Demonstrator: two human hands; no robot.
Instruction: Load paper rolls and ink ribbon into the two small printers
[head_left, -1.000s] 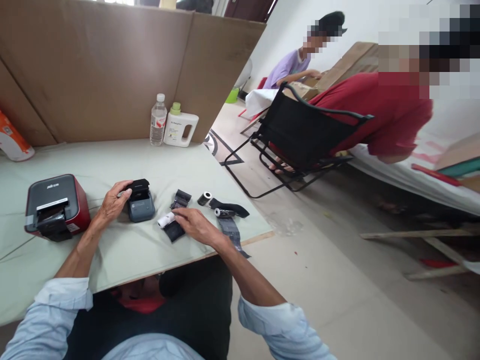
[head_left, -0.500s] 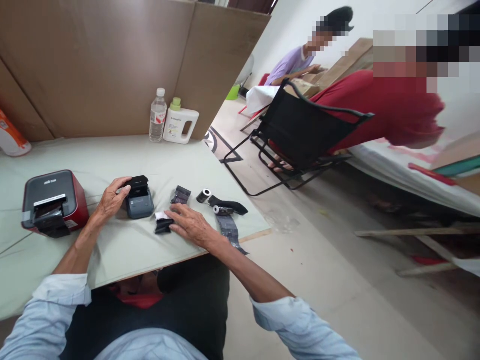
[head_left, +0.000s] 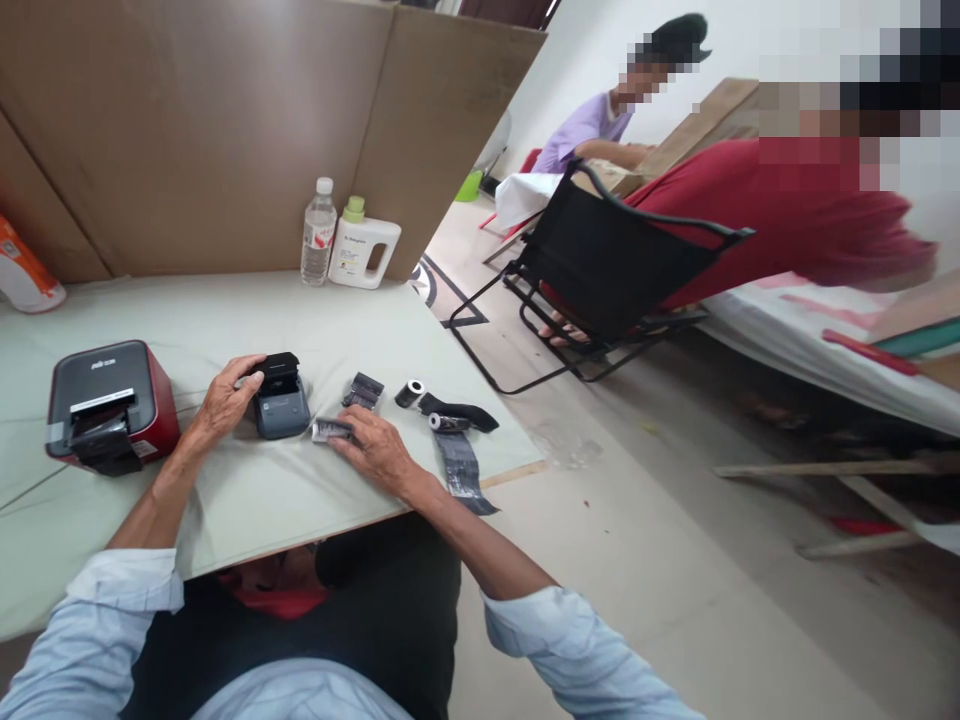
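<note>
Left hand (head_left: 225, 402): grip at the raised black lid (head_left: 280, 366) of the small printer (head_left: 281, 415). Thumb on the near face, fingers at the top left edge; grip nearly closed, pinching that edge.

Right hand (head_left: 379, 452): grip narrow, thumb and fingers closed about a small roll (head_left: 327, 430), grey and silvery. Roll's left end free of the fingers, near the printer's right side; whether the roll touches the tabletop (head_left: 247, 505) cannot be told.

Small printer: dark blue-grey, upright on the tabletop between the two hands, lid tilted up at its far side.

Dark strip (head_left: 365, 388): on the tabletop, just beyond the right hand's fingers.

Far roll (head_left: 409, 393): black, pale core, right of the dark strip; a black tail (head_left: 465, 413) beside it, pointing right.

Near roll (head_left: 448, 423): black, pale core, just below the tail; a long creased strip (head_left: 463, 468) reaches from it to the tabletop's near edge.

Red printer (head_left: 112, 405): grey top, black film at its front slot, left of the left hand.

Bottle (head_left: 319, 238) and white jug (head_left: 361, 252): upright, side by side, before the cardboard (head_left: 225, 130).
</note>
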